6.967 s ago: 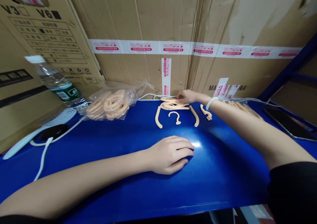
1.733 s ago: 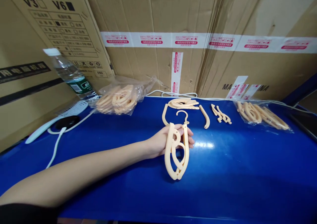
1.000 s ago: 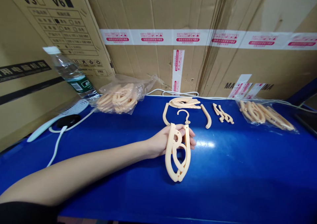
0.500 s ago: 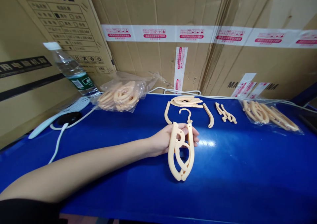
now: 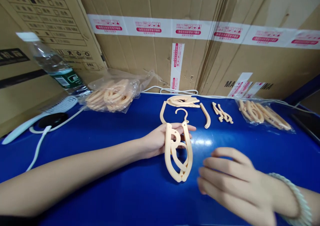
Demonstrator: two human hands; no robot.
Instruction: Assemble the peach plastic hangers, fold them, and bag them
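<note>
My left hand (image 5: 157, 140) grips a cream plastic folding hanger (image 5: 168, 159) near its top, fingers behind it. The hanger is folded, its hook (image 5: 182, 111) pointing away from me and its arms meeting in a point towards me. My right hand (image 5: 232, 179), with a beaded bracelet (image 5: 292, 192) on the wrist, is apart from the hanger, to its right. Its fingers are loosely bent and slightly blurred; the thumb is hidden and nothing shows in them. Beyond the hanger lie curved arm pieces (image 5: 205, 115), a stack of cream pieces (image 5: 183, 101) and several small hooks (image 5: 222, 113).
The blue table (image 5: 120, 189) ends at cardboard boxes (image 5: 145, 56). At the left are a bag of cream parts (image 5: 112, 94), a water bottle (image 5: 58, 66), a pale brush (image 5: 47, 114) and a black disc (image 5: 53, 120) with a white cable. Another bag (image 5: 265, 114) lies right.
My right hand has come into view from the right, near the hanger. My left hand still holds the hanger. The whole view has shifted, so the scene sits further left.
</note>
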